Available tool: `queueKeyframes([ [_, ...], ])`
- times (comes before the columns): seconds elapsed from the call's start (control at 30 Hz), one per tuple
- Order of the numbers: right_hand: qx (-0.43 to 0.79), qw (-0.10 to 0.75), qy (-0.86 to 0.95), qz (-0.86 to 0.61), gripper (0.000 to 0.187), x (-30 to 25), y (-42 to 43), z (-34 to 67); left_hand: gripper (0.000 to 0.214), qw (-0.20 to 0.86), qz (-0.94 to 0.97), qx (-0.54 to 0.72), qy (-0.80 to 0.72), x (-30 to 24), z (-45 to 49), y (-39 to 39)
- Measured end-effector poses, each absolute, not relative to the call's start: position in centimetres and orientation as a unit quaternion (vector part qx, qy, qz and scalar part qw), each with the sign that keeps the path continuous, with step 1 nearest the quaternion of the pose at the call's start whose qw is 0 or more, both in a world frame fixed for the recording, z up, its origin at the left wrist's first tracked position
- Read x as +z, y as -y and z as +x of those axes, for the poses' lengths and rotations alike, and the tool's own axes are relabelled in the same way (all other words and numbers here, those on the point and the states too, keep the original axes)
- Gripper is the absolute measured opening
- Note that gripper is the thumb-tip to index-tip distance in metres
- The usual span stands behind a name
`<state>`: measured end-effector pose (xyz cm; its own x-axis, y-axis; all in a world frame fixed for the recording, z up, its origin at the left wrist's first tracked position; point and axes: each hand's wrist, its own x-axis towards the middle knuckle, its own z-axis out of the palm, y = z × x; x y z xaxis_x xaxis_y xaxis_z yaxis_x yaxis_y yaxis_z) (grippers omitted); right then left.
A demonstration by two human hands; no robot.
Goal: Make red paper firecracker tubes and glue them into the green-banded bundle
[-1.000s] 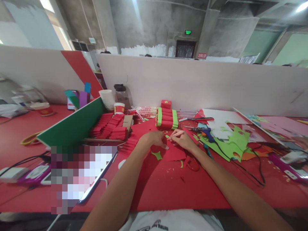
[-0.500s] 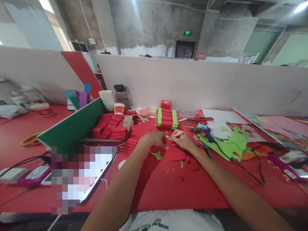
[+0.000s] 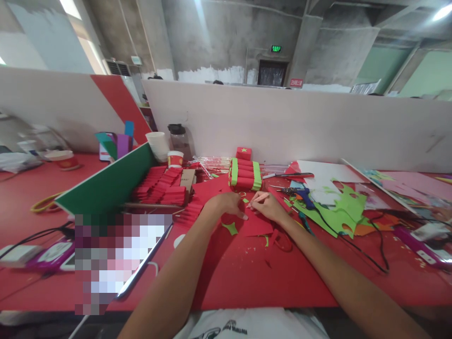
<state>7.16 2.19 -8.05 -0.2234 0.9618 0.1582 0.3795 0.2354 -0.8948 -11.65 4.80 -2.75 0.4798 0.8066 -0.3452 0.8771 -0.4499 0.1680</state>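
Your left hand [image 3: 231, 205] spread on the red sheet [image 3: 257, 226], right hand [image 3: 263, 205] pinching a pink pen [image 3: 262, 197]
Just behind your sheet sits the red-green roll bundle [image 3: 245, 175]; well in front runs the near edge of your bench [image 3: 261, 287].

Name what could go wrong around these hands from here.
The red sheet might shift if the left hand lifts, making the pencil-like stick in the right hand slip. The right forearm might snag the black cord beside it and drag the blue tool over the green scraps.
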Motion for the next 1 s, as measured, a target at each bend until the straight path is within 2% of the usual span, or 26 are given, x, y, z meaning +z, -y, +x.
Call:
queueKeyframes([
  [0.2, 0.338, 0.375, 0.719, -0.477, 0.01, -8.1, -2.4, 7.2, 0.057, 0.181, 0.846, -0.102, -0.492, -2.9, -11.7, -4.9],
  [0.47, 0.346, 0.37, 0.74, -0.441, 0.018, -7.7, -2.0, 7.1, 0.063, 0.179, 0.841, -0.094, -0.501, -2.9, -11.8, -4.9],
  [1.0, 0.325, 0.353, 0.743, -0.467, 0.013, -6.7, -1.3, 6.8, 0.055, 0.177, 0.846, -0.109, -0.491, -2.4, -11.7, -4.5],
])
